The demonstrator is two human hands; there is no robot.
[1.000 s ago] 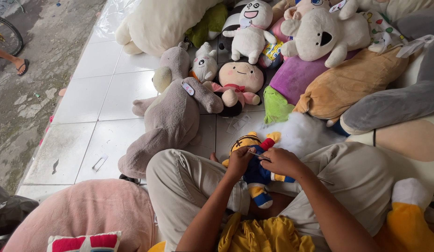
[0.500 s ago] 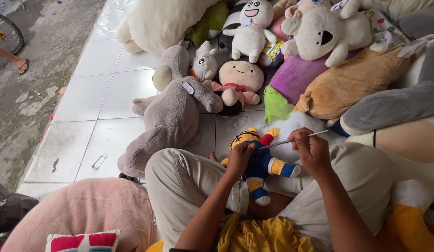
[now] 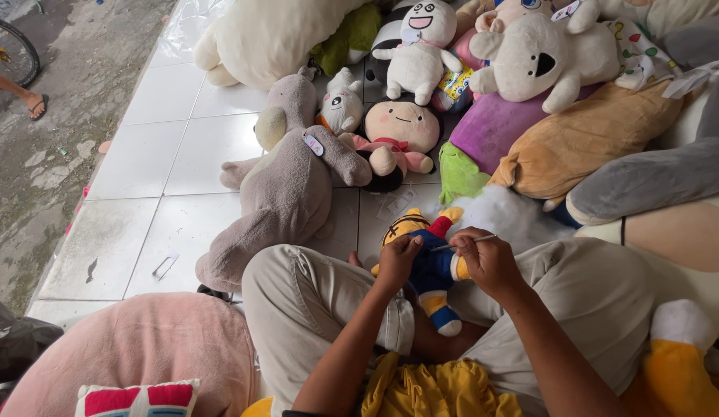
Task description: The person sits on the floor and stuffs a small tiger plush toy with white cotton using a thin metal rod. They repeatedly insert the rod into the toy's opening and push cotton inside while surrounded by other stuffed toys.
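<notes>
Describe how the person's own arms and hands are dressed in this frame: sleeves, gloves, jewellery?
Both forearms are bare from the bottom edge of the picture up to the wrists, with no sleeves in view. The left hand and the right hand wear no gloves. No ring, watch or bracelet shows. Fingers are short-nailed as far as can be told.

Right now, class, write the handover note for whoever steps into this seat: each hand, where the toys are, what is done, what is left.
Left hand: pinching the small blue-and-yellow plush doll on the lap.
Right hand: holding a thin needle against the doll's upper part.
Around: white stuffing just beyond the doll; grey plush on the white tile floor; pile of plush toys ahead.
Done: doll looks stuffed; the seam itself is hidden.
Left: hand sewing is in progress; how far cannot be told.
</notes>
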